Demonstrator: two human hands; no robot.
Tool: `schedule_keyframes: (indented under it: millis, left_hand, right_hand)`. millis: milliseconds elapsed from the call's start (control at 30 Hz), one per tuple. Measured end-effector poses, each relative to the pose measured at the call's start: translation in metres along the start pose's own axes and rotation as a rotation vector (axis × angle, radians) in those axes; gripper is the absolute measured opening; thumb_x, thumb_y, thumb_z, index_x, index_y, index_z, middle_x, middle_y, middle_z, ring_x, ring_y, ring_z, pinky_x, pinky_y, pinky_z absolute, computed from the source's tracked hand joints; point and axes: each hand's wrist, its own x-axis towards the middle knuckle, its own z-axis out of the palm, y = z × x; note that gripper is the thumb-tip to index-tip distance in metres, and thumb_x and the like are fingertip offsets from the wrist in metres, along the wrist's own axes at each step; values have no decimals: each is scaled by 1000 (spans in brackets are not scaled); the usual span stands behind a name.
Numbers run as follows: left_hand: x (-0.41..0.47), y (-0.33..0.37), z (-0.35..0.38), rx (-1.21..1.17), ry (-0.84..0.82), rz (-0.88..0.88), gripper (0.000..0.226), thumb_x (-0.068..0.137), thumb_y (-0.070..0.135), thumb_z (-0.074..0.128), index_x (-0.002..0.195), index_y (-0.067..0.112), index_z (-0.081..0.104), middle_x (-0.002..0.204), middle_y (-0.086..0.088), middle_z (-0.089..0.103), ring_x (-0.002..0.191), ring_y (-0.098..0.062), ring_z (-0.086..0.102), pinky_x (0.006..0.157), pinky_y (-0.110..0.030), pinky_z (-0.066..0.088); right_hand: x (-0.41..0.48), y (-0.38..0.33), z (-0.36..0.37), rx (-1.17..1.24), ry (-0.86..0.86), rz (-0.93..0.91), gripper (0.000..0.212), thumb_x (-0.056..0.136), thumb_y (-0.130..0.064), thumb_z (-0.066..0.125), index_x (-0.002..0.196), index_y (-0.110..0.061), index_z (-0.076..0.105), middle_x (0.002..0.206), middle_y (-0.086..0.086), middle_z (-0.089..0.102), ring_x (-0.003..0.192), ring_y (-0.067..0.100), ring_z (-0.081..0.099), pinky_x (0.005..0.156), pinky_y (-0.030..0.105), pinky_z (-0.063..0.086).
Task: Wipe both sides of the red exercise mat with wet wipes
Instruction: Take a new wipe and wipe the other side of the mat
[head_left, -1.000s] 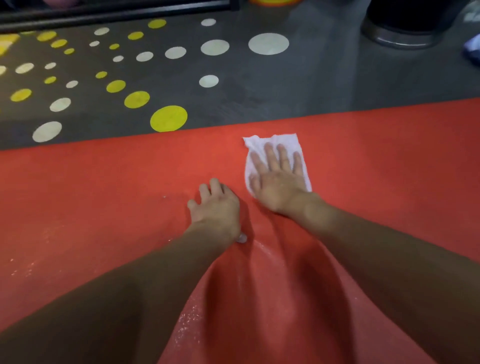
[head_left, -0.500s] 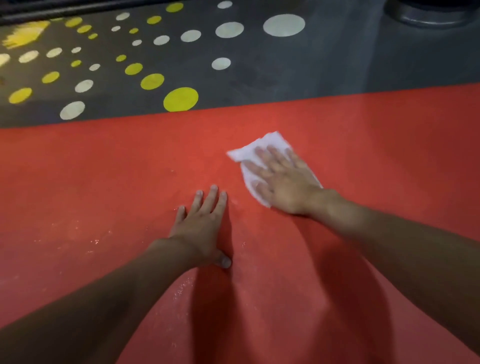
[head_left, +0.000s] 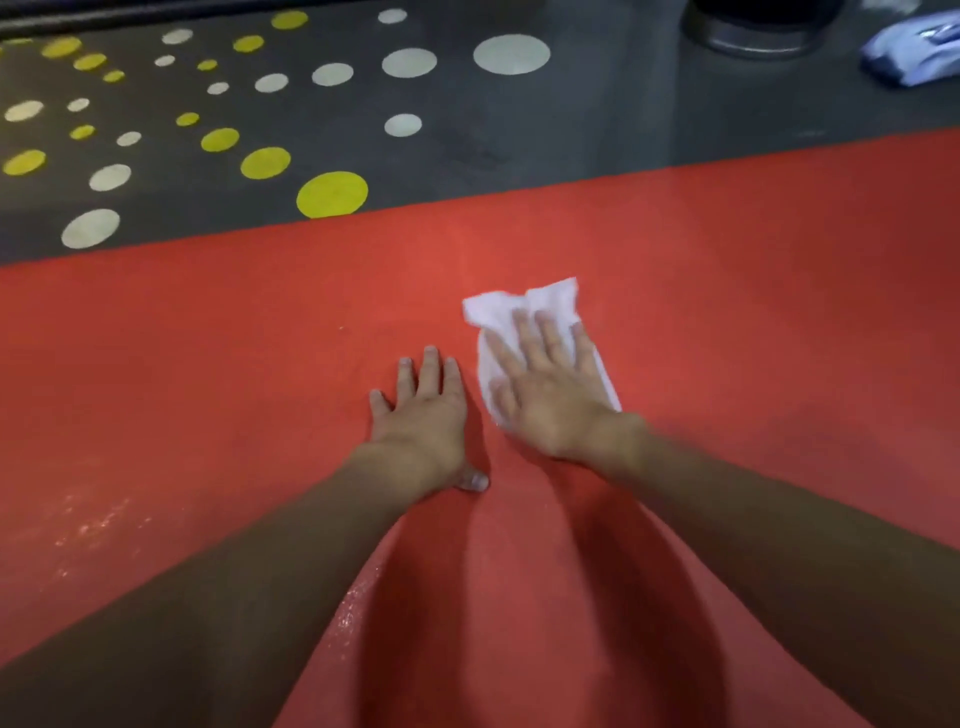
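Nearest, wet glints (head_left: 98, 519) are seen at six and eight o'clock on the flat red exercise mat (head_left: 208, 415), so that stretch of the upturned face is judged wiped. At centre the left hand (head_left: 423, 415) is laid flat, fingers straight and holding nothing, while just toward three o'clock a crumpled white wet wipe (head_left: 524, 306) is pressed down under the spread, straight fingers of the right hand (head_left: 550, 400). The drier-looking far strip at twelve o'clock and the underside are judged left.

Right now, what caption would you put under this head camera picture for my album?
Right hand presses a white wet wipe flat on the red exercise mat while the left hand rests open beside it.
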Motion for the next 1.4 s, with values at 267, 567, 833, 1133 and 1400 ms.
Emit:
schedule_keyframes:
  millis: [267, 567, 833, 1133, 1400]
  left_hand:
    - [-30, 4, 11, 71, -112, 129, 139, 66, 63, 80, 155, 10, -13, 160, -18, -22, 148, -40, -15, 121, -51, 6]
    - [-56, -4, 29, 94, -98, 195, 143, 63, 65, 80, 154, 10, -16, 159, -17, -27, 147, -37, -22, 121, -54, 3]
    - [-77, 3, 42, 125, -163, 209, 147, 63, 64, 80, 151, 12, -25, 155, -15, -36, 144, -38, -29, 119, -58, -3]
    - [-88, -2, 55, 110, -62, 229, 144, 63, 64, 80, 153, 13, -20, 158, -14, -30, 147, -36, -23, 120, -57, -1]
    - [-90, -1, 57, 88, -37, 229, 140, 65, 62, 80, 154, 12, -17, 160, -14, -26, 148, -36, -20, 120, -56, 1]
  right_hand:
    - [-40, 17, -3, -9, -23, 265, 57, 102, -46, 12, 157, -35, 2, 166, 3, -6, 152, 26, -8, 121, 50, -4]
    - [-72, 2, 0, -29, -42, 345, 69, 91, -51, -1, 158, -33, 6, 166, 6, -1, 153, 29, -2, 121, 51, 1]
    - [-111, 13, 1, -90, -52, 174, 66, 93, -50, 1, 157, -36, 8, 166, 4, 7, 152, 26, 6, 120, 48, 5]
    - [-144, 20, 4, -106, -64, 132, 64, 96, -48, 4, 157, -34, 13, 166, 3, 12, 152, 25, 9, 121, 47, 5]
    - [-190, -22, 15, -166, -18, -170, 56, 101, -40, 23, 156, -30, 21, 163, 8, 22, 151, 26, 17, 120, 49, 15]
